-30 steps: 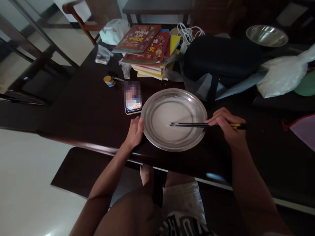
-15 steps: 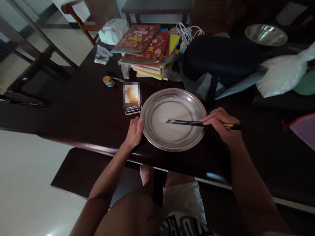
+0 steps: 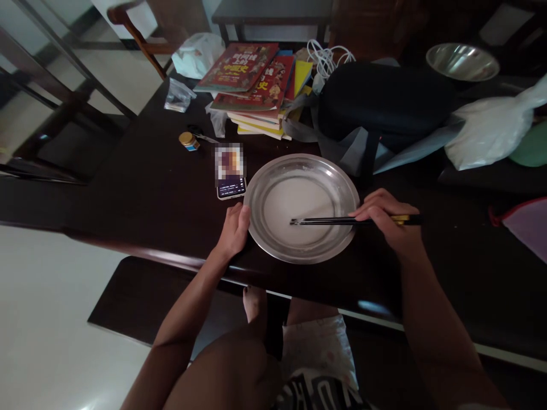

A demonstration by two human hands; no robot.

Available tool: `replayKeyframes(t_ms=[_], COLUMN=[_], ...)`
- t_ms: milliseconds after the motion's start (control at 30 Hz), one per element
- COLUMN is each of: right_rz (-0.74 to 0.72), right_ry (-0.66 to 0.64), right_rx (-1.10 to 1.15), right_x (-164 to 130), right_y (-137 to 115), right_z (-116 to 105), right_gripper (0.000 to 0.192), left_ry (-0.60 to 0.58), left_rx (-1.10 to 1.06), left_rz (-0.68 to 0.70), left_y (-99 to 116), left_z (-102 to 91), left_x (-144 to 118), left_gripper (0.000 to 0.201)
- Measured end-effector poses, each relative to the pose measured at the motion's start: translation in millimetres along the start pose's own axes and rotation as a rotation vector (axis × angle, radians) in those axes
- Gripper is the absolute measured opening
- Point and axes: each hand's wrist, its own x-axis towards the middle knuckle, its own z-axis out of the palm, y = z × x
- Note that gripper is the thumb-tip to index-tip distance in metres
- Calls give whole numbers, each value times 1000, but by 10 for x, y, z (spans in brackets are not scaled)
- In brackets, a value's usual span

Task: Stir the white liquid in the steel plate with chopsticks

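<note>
A wide metal basin (image 3: 265, 246) sits near the front edge of the dark table, with a smooth whitish liquid (image 3: 294, 199) in it. My left hand (image 3: 234, 229) grips the basin's left rim, thumb on top and fingers mostly hidden below. In my right hand (image 3: 387, 219), at the basin's right side, is a pair of black chopsticks (image 3: 325, 221) with gold bands near the thick ends. Their tips, coated white, dip into the liquid left of its middle. A phone (image 3: 231, 188) with its lit screen partly blurred lies just left of the basin.
Behind the phone are a small jar (image 3: 188, 140) and scissors (image 3: 205, 136). Stacked books (image 3: 252, 102), white cables (image 3: 327, 57) and a black case (image 3: 384, 99) line the back. To the right are a white plastic bag (image 3: 487, 131) and another metal bowl (image 3: 462, 62). A bench (image 3: 141, 296) stands below.
The chopstick tips have shifted slightly toward me through the liquid, and my right hand has moved a little to the right. My left hand keeps its place on the rim.
</note>
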Motion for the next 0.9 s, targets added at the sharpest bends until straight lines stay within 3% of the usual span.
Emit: replayKeyframes(t_ms=[67,200,400,533,700,900], right_rz=[-20,-39,-48,-48,-29,-61], right_ry=[-17,79,-30,70,-27,54], right_rx=[-33,-19,-18,25,-2,34], right_x=[1,3,1,-1,8,-1], right_y=[11,34,29,20,4,35], right_z=[1,-6,0,-9,-1,-7], right_gripper=[25,30,23,32,27,33], left_ry=[3,7,8,7,-6,-1], left_rx=[-4,-12,5,0,0,-38], left_rz=[1,0,-1,2,-6,-26], left_y=[7,9,11,1,-3,12], left_z=[0,4,4,4,2,2], left_x=[3,6,9,5,-2,8], left_gripper=[73,73,73,71,73,77])
